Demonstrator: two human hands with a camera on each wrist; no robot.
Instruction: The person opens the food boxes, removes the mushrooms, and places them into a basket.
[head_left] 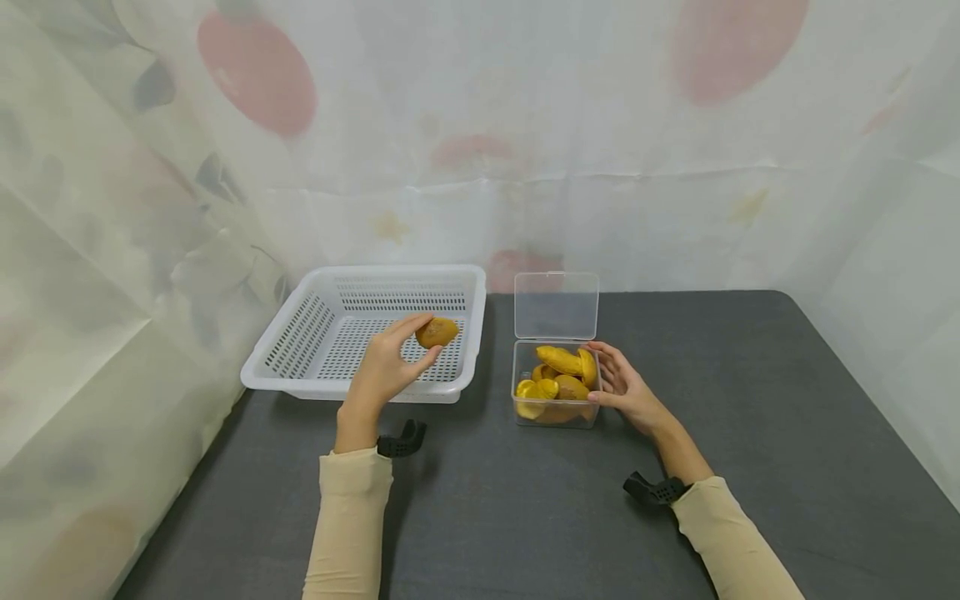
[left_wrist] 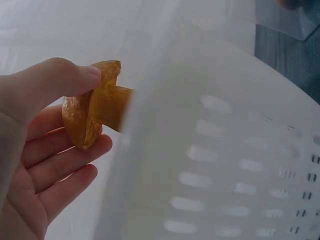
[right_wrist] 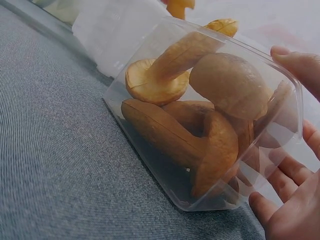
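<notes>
While a patterned curtain (head_left: 97, 250) hangs at the far left and runs along behind, a white basket (head_left: 258, 375) sits on the dark counter (head_left: 480, 517), its walls and floor full of slots. Above the basket's right part, the left hand (head_left: 386, 367) pinches a brown mushroom (head_left: 437, 333) by its cap between thumb and fingers. From the left wrist, the stem's end meets the basket's blurred edge; I cannot tell whether they touch. Just right of the basket, and apart from it, stands a clear box (right_wrist: 175, 175) with its lid (head_left: 557, 307) open and upright at the back. Several yellow-brown mushrooms (head_left: 562, 360) lie piled inside, one poking above the rim. At the box's right side, the right hand (head_left: 626, 396) grips it, thumb at the front corner, forefinger at the back. Both arms wear tan sleeves (head_left: 347, 517).
</notes>
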